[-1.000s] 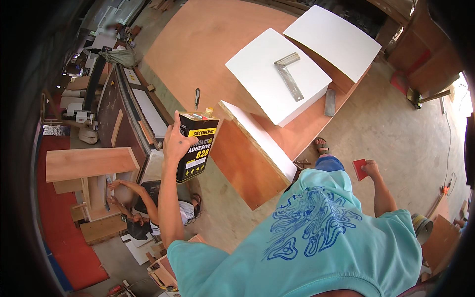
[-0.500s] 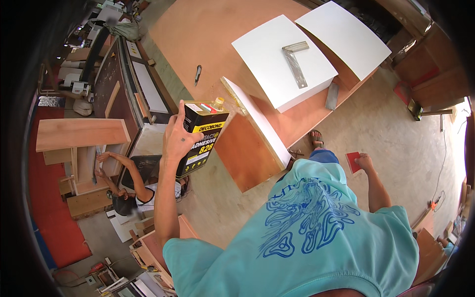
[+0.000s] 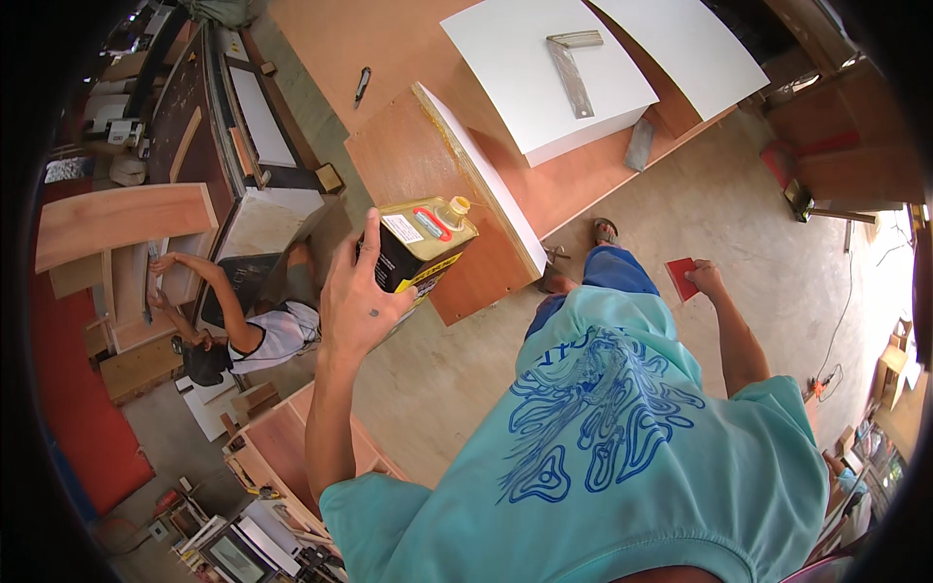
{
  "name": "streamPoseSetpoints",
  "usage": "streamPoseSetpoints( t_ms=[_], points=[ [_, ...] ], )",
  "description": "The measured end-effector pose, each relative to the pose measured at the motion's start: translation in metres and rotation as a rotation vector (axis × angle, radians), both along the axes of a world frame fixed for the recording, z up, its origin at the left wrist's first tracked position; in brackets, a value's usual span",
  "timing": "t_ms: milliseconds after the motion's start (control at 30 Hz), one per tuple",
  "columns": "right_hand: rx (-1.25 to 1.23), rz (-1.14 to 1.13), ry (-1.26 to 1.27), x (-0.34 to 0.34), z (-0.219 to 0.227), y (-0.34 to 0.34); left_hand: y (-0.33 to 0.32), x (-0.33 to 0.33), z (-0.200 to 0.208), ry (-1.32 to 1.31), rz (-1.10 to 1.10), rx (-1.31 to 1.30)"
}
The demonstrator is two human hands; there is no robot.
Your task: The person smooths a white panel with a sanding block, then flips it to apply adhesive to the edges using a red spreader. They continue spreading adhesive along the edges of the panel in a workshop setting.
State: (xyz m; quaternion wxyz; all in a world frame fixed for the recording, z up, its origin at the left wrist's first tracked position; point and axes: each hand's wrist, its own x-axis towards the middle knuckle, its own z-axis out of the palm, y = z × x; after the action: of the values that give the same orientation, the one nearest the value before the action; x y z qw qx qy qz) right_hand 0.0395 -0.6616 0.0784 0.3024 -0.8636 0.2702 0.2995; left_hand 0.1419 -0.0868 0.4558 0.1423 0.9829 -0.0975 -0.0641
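Note:
My left hand (image 3: 362,296) is wrapped round a rectangular black and yellow adhesive can (image 3: 413,255). Its gold top faces up toward me, and the uncapped-looking spout (image 3: 457,207) sits beside a brown wooden panel (image 3: 408,146). Yellowish glue lines the panel's upper edge, where a white-faced board (image 3: 486,185) joins it. In my right hand (image 3: 708,279), held low at my side away from the work, is a flat red spreader-like piece (image 3: 680,280). The can hides part of the panel.
A metal try square (image 3: 571,78) lies on a white box panel (image 3: 535,97) on the wooden worktable (image 3: 321,49). A utility knife (image 3: 362,87) and a grey block (image 3: 639,146) rest there too. At left, another person (image 3: 267,335) works at a wooden cabinet (image 3: 136,233).
The can has tipped so that its top and spout show more, and it stands nearer the panel in the picture. My view has shifted; the red piece stays in my right hand.

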Motion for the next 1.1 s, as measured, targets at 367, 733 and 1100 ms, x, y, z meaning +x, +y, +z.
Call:
streamPoseSetpoints(
  t_ms=[367, 733, 1100],
  points=[
    [0.076, 0.143, -0.166, 0.051, -0.001, -0.001, -0.039, -0.101, -0.012, -0.047, 0.149, -0.045],
    [0.744, 0.246, -0.481, 0.143, 0.166, 0.15, -0.067, -0.174, -0.039, -0.157, 0.406, -0.201],
    [1.166, 0.555, -0.501, 0.174, 0.27, 0.294, -0.054, -0.175, -0.031, -0.183, 0.477, -0.255]
  ],
)
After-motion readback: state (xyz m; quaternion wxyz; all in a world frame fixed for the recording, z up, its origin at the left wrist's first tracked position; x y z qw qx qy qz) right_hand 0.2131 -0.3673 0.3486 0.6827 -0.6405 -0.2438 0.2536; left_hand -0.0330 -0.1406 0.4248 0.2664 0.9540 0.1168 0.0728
